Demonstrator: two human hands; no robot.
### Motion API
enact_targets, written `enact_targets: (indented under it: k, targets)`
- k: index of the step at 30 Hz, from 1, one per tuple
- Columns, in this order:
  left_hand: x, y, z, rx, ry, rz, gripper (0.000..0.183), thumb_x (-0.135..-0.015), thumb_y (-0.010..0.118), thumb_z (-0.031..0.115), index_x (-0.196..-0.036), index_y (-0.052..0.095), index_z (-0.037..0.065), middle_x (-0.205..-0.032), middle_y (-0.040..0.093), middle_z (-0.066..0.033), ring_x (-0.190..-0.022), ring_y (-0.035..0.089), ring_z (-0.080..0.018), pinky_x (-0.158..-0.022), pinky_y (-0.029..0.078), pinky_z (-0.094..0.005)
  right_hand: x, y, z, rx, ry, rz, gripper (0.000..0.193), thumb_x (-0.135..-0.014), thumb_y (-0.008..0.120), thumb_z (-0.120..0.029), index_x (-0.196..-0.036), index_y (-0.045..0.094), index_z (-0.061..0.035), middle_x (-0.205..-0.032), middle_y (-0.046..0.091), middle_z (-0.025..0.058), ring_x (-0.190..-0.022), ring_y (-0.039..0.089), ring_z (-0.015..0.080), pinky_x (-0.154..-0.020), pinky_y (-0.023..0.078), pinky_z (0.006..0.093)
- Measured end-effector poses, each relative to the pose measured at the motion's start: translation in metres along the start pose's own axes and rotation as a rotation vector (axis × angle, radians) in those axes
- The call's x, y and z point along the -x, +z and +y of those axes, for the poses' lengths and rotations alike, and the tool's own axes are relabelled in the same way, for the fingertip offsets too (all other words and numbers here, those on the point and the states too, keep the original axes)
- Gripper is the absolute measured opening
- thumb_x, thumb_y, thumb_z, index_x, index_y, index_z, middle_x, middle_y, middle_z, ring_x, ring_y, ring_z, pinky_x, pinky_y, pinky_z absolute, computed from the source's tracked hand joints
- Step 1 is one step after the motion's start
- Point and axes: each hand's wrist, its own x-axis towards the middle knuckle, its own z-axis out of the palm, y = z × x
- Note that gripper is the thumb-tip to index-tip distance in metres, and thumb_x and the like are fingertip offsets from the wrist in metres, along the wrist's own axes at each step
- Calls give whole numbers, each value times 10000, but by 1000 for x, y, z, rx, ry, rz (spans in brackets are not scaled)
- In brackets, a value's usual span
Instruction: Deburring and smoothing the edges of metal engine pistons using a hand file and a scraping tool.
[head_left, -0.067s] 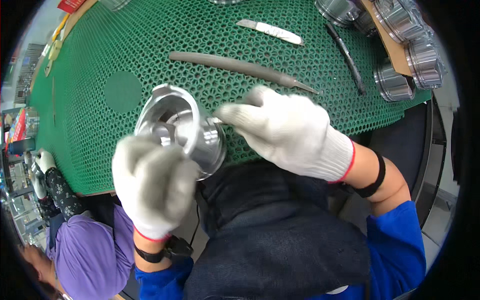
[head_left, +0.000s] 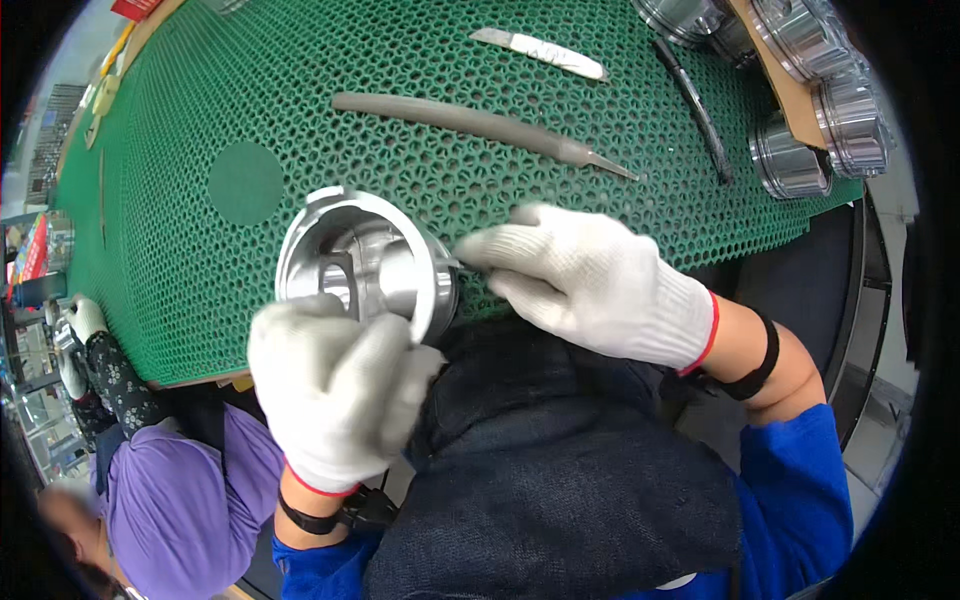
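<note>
1. Piston (head_left: 395,275), one in work: metal, hollow, open end facing up toward the camera, tilted, held at the mat's near edge, between the two hands.
2. Left hand (head_left: 340,385): gloved, fingers curled over the piston's near rim, grasping it; fingertips partly hidden and blurred.
3. Right hand (head_left: 590,280): gloved, fingers bunched, tips just beside the piston's right outer wall. Thin light sliver at the tips; too blurred to tell what it is or whether it's gripped.
4. Gloves: two on the wearer, white knit, red cuff edges.
5. File (head_left: 465,120): one, grey, pointed tang to the right, on the green mat (head_left: 180,290) beyond the piston, touched by neither hand.
6. White-handled knife (head_left: 545,52): one, beyond the file.
7. Slim black tool (head_left: 693,110): one, right of the knife.
8. Other pistons (head_left: 790,165): at least five, upper right, some overlapping, around one cardboard strip (head_left: 785,80).
9. Co-worker (head_left: 170,500): one, lower left, purple head covering, two white-gloved hands near the mat's left edge.
</note>
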Motion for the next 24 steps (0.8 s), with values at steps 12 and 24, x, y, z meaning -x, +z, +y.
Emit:
enact_targets:
  k: [12, 24]
  targets:
    - [17, -10, -10, 61, -204, 82, 335, -604, 832, 117, -803, 564, 80, -933, 566, -72, -889, 584, -294, -780, 489, -417, 29, -26, 16, -1370, 632, -82, 453, -973, 523, -313, -1301, 494, -1, -810, 598, 58, -525, 561, 111, -379, 458, 238]
    - [34, -12, -37, -55, -176, 316, 535, -759, 782, 269, -1186, 607, -2, -1161, 606, -192, -1071, 596, -380, -937, 488, -466, 181, -128, 23, -519, -628, 1223, 479, -843, 582, -150, -1298, 536, -5, -1214, 613, 170, -962, 618, 241, -839, 511, 372]
